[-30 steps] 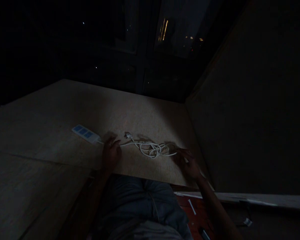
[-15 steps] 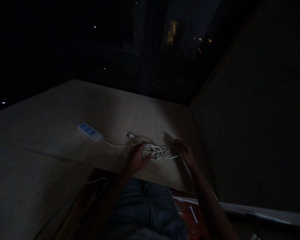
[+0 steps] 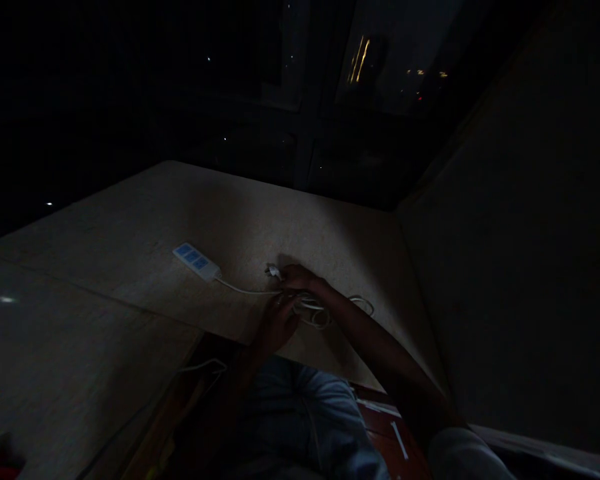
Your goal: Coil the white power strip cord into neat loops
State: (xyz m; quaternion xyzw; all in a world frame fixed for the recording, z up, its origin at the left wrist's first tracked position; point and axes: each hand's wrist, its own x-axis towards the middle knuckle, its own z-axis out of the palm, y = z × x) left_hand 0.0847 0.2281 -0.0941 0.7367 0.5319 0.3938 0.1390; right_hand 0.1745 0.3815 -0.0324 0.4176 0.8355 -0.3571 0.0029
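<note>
A white power strip (image 3: 196,261) with blue panels lies on the pale tabletop, and its cord runs right to my hands. My left hand (image 3: 279,319) is closed around the loosely bundled power cord (image 3: 320,319) near the table's front edge. Just beyond it, my right hand (image 3: 300,277) reaches across with its fingers closed on the cord beside the white plug (image 3: 274,272). The plug's prongs point left. My right forearm covers part of the bundle, and a loop shows on its right side. Dim light blurs the fingertips.
The pale tabletop (image 3: 155,200) meets a dark wall (image 3: 520,267) on the right and dark window panes at the back. Another thin white cable (image 3: 203,365) hangs at the front edge, left of my legs. Something red (image 3: 0,467) lies at the lower left.
My right hand has left the right end of the cord bundle and crossed left to the plug. My left hand stays at the bundle. The view has shifted slightly.
</note>
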